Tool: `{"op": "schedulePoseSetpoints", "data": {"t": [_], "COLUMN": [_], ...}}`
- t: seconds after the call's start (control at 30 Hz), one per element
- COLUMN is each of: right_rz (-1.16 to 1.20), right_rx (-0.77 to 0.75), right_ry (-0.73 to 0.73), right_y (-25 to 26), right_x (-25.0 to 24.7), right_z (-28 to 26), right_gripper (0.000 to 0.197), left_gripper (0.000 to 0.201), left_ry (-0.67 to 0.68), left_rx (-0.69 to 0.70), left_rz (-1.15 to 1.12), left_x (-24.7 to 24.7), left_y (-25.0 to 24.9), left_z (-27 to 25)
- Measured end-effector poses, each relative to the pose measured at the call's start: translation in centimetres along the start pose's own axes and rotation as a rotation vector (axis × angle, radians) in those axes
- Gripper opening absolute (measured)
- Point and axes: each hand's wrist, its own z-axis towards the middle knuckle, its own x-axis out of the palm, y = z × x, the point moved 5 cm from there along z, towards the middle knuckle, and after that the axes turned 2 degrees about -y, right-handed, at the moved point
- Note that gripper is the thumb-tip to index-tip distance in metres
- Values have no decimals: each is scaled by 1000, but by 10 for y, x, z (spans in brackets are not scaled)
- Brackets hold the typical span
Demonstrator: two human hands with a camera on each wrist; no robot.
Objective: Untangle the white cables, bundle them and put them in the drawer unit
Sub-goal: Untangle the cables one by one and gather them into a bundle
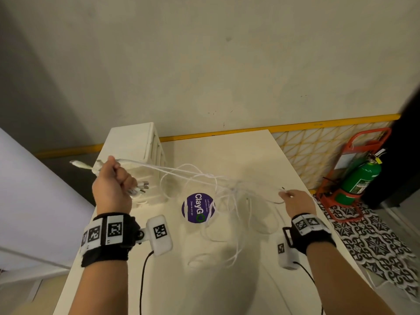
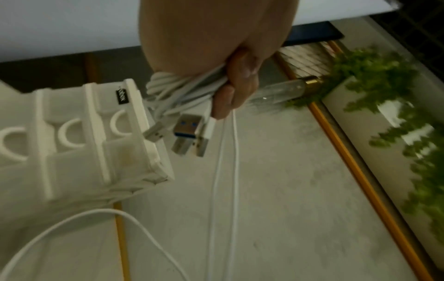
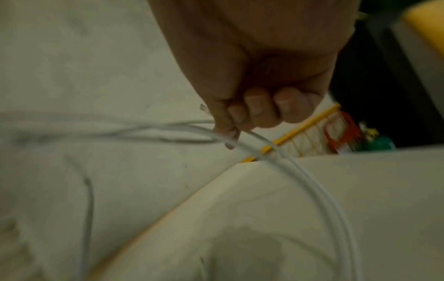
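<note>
My left hand (image 1: 114,178) is raised over the table's left side, fist closed around a bunch of white cables (image 2: 182,89); several USB plugs (image 2: 187,133) stick out below the fist. Strands run taut from it rightward to a tangle of white cables (image 1: 229,196) that hangs down onto the table. My right hand (image 1: 293,198) pinches a thin white cable (image 3: 300,167) at the tangle's right end, fingers curled. The white drawer unit (image 1: 138,151) stands at the table's back left, just behind the left hand.
A round purple ClayGo sticker (image 1: 198,208) lies mid-table (image 1: 227,280) under the cables. A green fire extinguisher (image 1: 359,178) in a red stand sits on the patterned floor to the right. A yellow-edged wall runs behind the table.
</note>
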Motion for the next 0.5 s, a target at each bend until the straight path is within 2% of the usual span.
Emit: {"op": "schedulePoseSetpoints", "data": {"t": [0.13,0.2,0.37,0.43,0.5], "right_rz": [667,872,967,983,857], "right_rx": [343,399,370,381,330], "right_ry": [98,134,119,67,103], "right_y": [-9,-11,-21,-25,-23], "right_x": [7,9,2,7,16], "right_z": [3,7,9,5,2], "right_gripper": [24,28,12,15,22], "left_gripper": [34,34,34,35,36], "left_ry": [-107,-172,-327,-246,-56], "left_rx": [-17,-18,-1,10,-18], "left_rz": [15,35,73,62,79], "left_x": [-6,-13,-35,-26,-8], "left_y": [12,15,8,11,19], "left_z": [-1,0,2,-1,-8]}}
